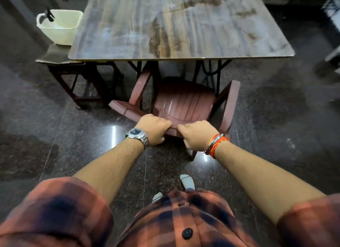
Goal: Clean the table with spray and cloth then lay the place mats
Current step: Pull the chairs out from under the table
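At the near edge of the table, item one: a brown plastic armchair, seat pushed under the top and back facing the person. Left hand, wristwatch on it, and right hand, with red-and-orange thread bracelets, both clench the chair's top rail, fingers curled over it, side by side and nearly touching. Item two: the table itself, a wood-grain laminate top with dark streaks and smears down the middle and toward the far right corner, nothing standing on it. Item three: a cream plastic basket on a low side stool just beside the table's left edge, with a black trigger-shaped part at its rim, probably the spray. Step in hand, as judged: moving the chair to give access for cleaning. Done well, it calls for an even two-handed pull straight back, the armrests kept clear of the table's underframe, and the stockinged feet kept out of the chair legs' path on the polished dark floor. Hidden or unclear: the basket's contents, pale and blurred; cloth and place mats, neither identifiable anywhere; the chair's legs, mostly behind hands and seat; the table's far edge, cut off at the frame top.
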`<state>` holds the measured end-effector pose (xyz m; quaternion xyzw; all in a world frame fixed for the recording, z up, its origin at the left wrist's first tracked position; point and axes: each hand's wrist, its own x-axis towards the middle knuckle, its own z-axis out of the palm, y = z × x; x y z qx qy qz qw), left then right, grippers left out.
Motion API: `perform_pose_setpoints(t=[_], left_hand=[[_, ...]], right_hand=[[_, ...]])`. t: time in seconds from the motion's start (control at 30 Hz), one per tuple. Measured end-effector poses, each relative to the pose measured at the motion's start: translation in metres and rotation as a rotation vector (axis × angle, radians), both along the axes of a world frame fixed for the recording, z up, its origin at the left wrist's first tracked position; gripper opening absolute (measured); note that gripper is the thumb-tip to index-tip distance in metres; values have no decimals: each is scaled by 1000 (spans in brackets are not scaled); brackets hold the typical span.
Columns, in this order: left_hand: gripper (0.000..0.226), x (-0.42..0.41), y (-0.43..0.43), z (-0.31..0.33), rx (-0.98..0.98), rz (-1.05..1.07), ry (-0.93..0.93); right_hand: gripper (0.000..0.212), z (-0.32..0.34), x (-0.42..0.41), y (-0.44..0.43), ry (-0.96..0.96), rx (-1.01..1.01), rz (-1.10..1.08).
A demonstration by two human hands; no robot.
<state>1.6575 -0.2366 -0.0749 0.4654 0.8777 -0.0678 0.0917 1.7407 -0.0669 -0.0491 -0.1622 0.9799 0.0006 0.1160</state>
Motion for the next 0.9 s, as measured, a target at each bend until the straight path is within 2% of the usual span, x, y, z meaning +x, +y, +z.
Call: perform_pose_setpoints(t=[0.17, 0.33, 0.47, 0.6, 0.9], left_hand=[[30, -8, 0, 5, -139, 63, -44], [25, 1, 4, 5, -178, 98, -13], [27, 22, 9, 6, -188, 117, -21], [27, 31, 27, 7, -157, 146, -31], [23, 23, 71, 3, -98, 152, -47]], right_hand=[[27, -8, 21, 18, -24, 72, -126], [28, -25, 25, 0, -16, 9, -343], [19, -26, 31, 17, -2, 63, -270], [21, -17, 32, 39, -1, 78, -216], [19, -21, 15, 88, 55, 71, -220]])
